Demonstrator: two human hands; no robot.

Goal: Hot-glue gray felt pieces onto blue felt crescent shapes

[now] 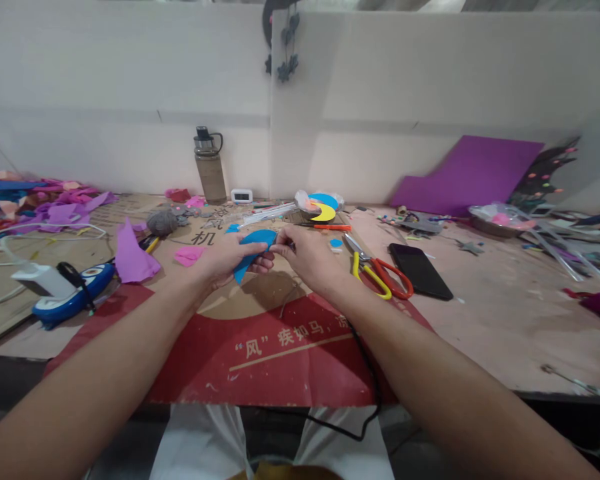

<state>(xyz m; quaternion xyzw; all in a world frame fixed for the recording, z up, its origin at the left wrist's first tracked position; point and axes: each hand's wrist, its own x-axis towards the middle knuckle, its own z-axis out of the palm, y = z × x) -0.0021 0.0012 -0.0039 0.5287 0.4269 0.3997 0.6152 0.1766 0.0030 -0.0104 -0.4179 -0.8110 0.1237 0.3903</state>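
Note:
A blue felt piece with a curved edge (253, 247) is held in my left hand (225, 261), its thumb lying on top and the fingers curled beneath. My right hand (303, 253) pinches close to the felt's right end; whatever sits between its fingertips is too small to make out. Below the hands, a thin thread (283, 303) seems to hang over the cardboard sheet (195, 360). Just right of my right wrist lie scissors with one yellow and one red handle (380, 277), blades pointing away. A small blue scrap (335, 243) rests beyond them.
Yellow and blue crescents (323, 212) lie at the back. A black phone (420, 270) is right of the scissors. On the left are a blue power strip (75, 293), purple felt (133, 257) and grey yarn (162, 223). A bottle (211, 170) stands by the wall.

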